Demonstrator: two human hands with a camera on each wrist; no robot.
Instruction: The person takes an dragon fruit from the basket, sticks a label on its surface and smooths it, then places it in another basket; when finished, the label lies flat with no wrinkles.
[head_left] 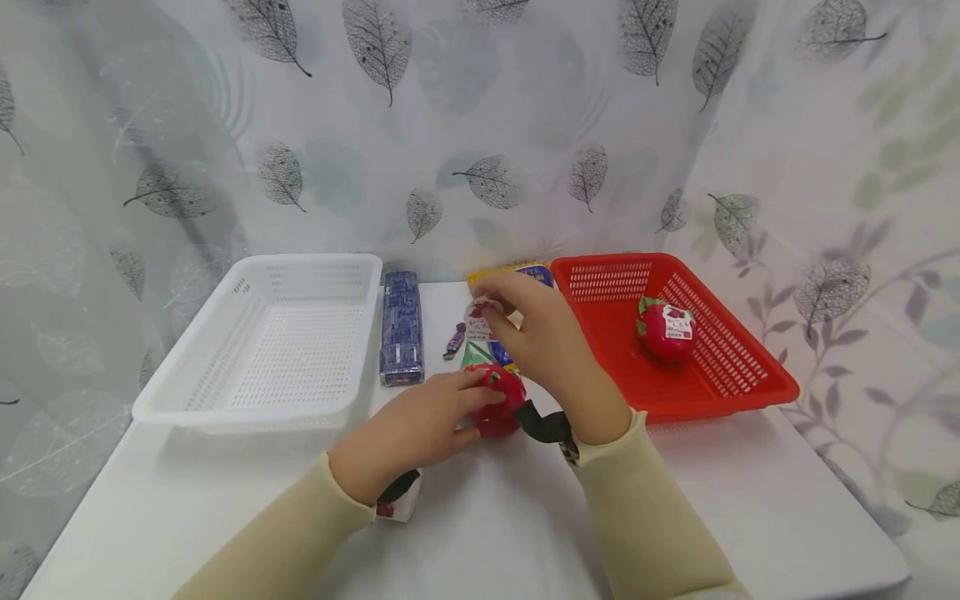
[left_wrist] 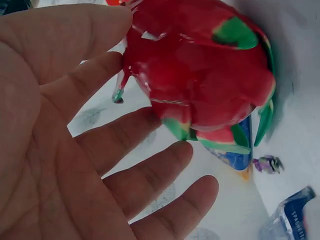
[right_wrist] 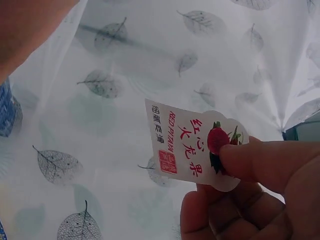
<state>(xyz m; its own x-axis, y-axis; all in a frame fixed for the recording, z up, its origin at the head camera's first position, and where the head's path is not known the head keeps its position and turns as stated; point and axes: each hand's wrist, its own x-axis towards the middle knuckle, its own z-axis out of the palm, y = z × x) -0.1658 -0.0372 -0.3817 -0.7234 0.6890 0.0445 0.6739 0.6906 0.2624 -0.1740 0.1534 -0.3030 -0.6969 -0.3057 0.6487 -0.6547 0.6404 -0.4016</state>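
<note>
The right hand [head_left: 542, 337] pinches a thin white scalloped label [right_wrist: 186, 142]; beside it, the left hand [head_left: 420, 418], fingers straight and spread, touches a glossy red dragon fruit [head_left: 512, 392], best steadied more firmly, I'd say.

Two hands [head_left: 423, 418] [head_left: 547, 337], two baskets [head_left: 161, 406] [head_left: 750, 400], two pitayas [head_left: 501, 408] [head_left: 663, 340] and at least two labels [right_wrist: 182, 142] [head_left: 678, 322] show. There is one candy [head_left: 455, 342], one blue pack [head_left: 402, 325] and one yellow pack [head_left: 536, 272].
</note>
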